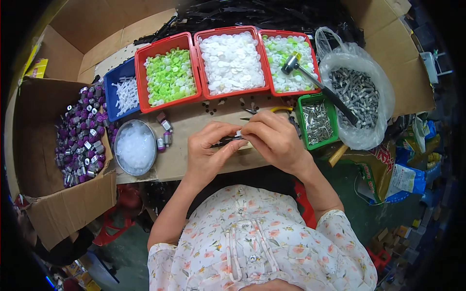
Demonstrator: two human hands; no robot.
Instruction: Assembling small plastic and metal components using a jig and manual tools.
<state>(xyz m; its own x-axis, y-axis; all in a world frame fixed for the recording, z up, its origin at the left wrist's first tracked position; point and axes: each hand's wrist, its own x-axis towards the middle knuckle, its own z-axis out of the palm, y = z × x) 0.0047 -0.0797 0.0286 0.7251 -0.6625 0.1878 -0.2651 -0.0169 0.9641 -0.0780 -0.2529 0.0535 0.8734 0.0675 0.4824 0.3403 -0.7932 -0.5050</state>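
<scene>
From my remote seat I take this for a small assembly workshop: 3 red bins (237,95) of small plastic parts (232,63) line the worktable (182,148) at the upper centre of the frame, flanked by a blue bin (124,115) and a green bin (323,144) of metal pins (318,123). I also see a hammer (336,100) at the upper right, and at the left a cardboard box (73,208) holding many matching purple-and-grey pieces (87,140).
</scene>
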